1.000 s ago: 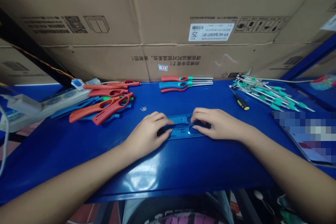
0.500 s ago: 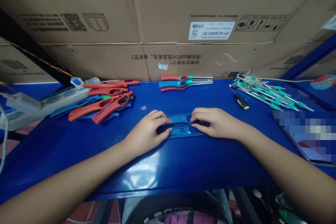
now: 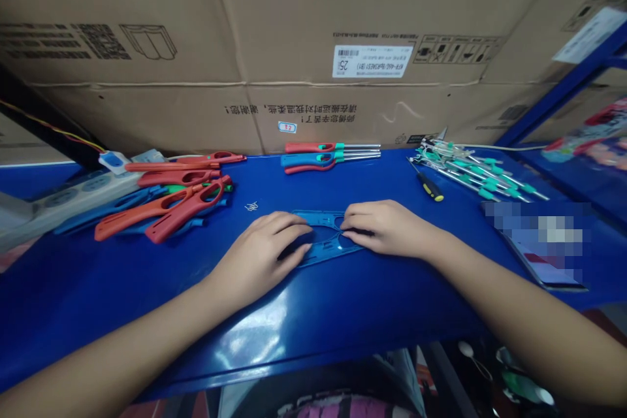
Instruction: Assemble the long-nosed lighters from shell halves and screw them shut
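A flat blue plastic lighter shell [image 3: 325,236] lies on the blue table [image 3: 343,300], between my hands. My left hand [image 3: 257,255] rests on its left end, fingers curled over it. On its right end lies my right hand [image 3: 386,226], with the fingertips pressing on the shell near the middle. Both hands hold the shell down against the table. The parts of the shell under my palms are hidden.
Red and blue shell halves [image 3: 166,199] are piled at the left, beside a white power strip [image 3: 63,199]. Two assembled lighters [image 3: 323,153] lie at the back. At the right are a screwdriver [image 3: 430,187], green-tipped metal rods [image 3: 477,173] and a blurred flat object [image 3: 539,238]. Cardboard boxes [image 3: 294,46] wall the back.
The view has shifted so everything sits a little further left and lower. My hands stay on the blue shell in almost the same pose.
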The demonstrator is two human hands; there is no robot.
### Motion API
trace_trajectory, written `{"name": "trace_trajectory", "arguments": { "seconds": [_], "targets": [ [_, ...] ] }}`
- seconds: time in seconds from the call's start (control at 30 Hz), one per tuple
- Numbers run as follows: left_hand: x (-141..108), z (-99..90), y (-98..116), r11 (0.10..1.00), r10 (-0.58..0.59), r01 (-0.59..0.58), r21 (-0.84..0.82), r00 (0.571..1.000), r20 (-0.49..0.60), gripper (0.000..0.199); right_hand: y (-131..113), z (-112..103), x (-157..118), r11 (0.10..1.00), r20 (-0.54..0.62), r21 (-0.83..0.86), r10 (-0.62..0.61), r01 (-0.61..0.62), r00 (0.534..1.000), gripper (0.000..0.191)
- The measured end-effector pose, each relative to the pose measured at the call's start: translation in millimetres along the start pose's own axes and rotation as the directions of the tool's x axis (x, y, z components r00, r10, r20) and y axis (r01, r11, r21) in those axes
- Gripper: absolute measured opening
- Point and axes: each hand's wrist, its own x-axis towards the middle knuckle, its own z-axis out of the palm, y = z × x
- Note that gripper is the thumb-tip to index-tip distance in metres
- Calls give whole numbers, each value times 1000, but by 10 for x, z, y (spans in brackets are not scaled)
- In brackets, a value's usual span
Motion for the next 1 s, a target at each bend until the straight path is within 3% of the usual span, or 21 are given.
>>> {"name": "trace_trajectory", "arguments": {
  "seconds": [0.17, 0.27, 0.33, 0.37, 0.4, 0.47, 0.57, 0.6, 0.67, 0.77, 0.87, 1.0],
  "targets": [
    [-26, 15, 22, 995, 42, -50, 90, 995, 87, 52, -12, 24, 15, 1000, -8, 10, 7, -7, 1000, 18],
    [-24, 37, 5, 992, 66, -78, 103, 991, 116, 44, 33, -45, 16, 1000, -57, -23, 20, -22, 998, 20],
    [-20, 48, -7, 992, 72, -83, 95, 992, 106, 38, 149, -157, -23, 984, -194, -104, 125, -147, 973, 21],
    [-19, 52, -12, 992, 75, -84, 92, 992, 99, 37, 239, -228, -63, 951, -300, -145, 220, -273, 928, 21],
    [-19, 54, -14, 992, 78, -87, 91, 992, 95, 36, 348, -306, -118, 880, -420, -172, 341, -443, 841, 22],
    [-21, 58, -15, 991, 82, -90, 95, 992, 92, 37, 603, -458, -274, 643, -528, -194, 568, -741, 631, 21],
    [-27, 59, -12, 991, 74, -84, 102, 993, 93, 38, 986, -620, -565, 274, -416, -167, 852, -947, 319, 21],
    [-28, 58, -14, 991, 72, -82, 104, 993, 94, 38, 1092, -646, -655, 217, -387, -162, 883, -963, 264, 21],
    [-28, 54, -19, 991, 74, -84, 106, 993, 95, 38, 1258, -654, -795, 152, -343, -157, 918, -976, 198, 20],
    [-25, 43, -30, 990, 78, -88, 109, 993, 87, 38, 1396, -594, -884, 113, -289, -149, 945, -982, 153, 20],
    [-22, 27, -30, 990, 72, -81, 113, 994, 83, 38, 1442, -522, -880, 107, -294, -140, 945, -984, 144, 14],
    [-20, 5, -21, 990, 51, -62, 129, 994, 92, 37, 1417, -498, -857, 106, -384, -115, 912, -988, 143, 10]
  ]
}}
